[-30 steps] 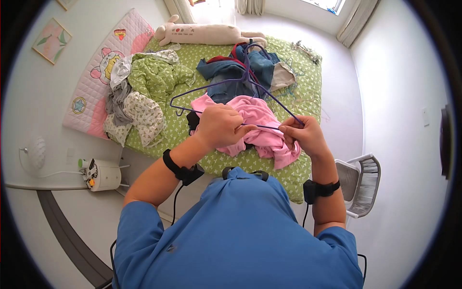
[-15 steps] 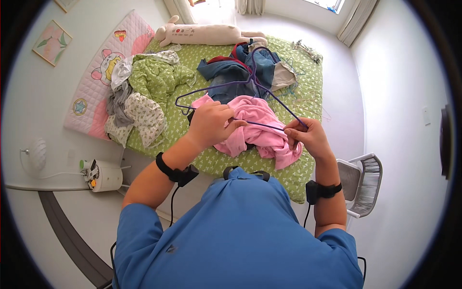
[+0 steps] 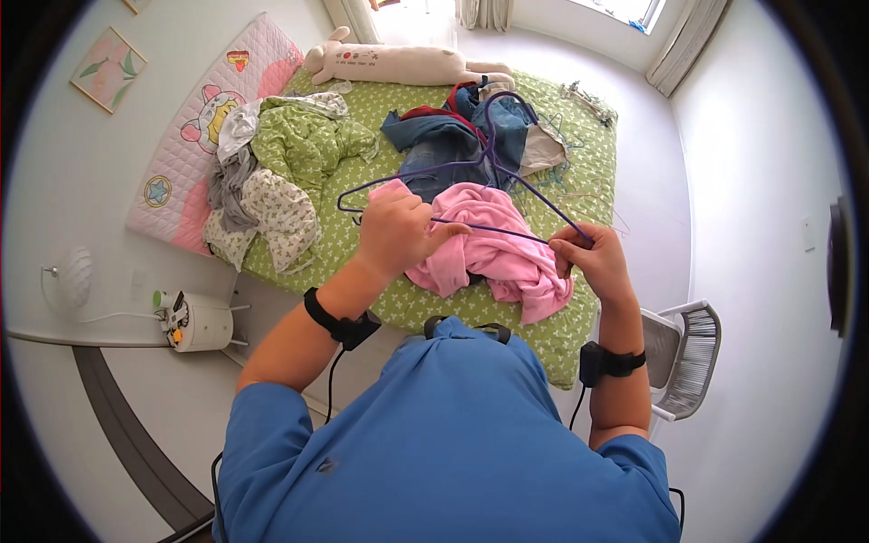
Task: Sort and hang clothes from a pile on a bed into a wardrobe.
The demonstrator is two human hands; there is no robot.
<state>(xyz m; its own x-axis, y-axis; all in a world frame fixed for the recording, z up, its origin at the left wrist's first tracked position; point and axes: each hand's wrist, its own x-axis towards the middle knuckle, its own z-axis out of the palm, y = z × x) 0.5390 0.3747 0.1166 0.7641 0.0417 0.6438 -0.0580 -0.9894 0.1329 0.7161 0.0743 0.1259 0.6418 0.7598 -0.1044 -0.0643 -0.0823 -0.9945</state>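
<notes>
A purple clothes hanger (image 3: pixel 540 197) is held up in front of me, with its hook pointing away over the clothes on the bed. My left hand (image 3: pixel 396 228) is closed on its bottom bar near the left end, thumb stretched along the bar. The right corner is pinched by my right hand (image 3: pixel 593 261), between thumb and fingers. Behind and under the hanger lies a crumpled pink garment (image 3: pixel 534 281). Denim clothes (image 3: pixel 439 147) are heaped farther back, with a red piece among them. No garment hangs on the hanger.
The bed (image 3: pixel 362 281) has a green patterned sheet. At its left lie a green quilt (image 3: pixel 308 136), a patterned pillow (image 3: pixel 279 210) and a pink padded mat (image 3: pixel 172 190). A long plush toy (image 3: pixel 398 65) lies at the far edge. A chair (image 3: pixel 688 362) stands right; a small cabinet (image 3: pixel 204 321) stands left.
The whole view has shifted slightly, so the room appears a little farther right. Both hands keep their hold on the hanger, with only slight finger movement.
</notes>
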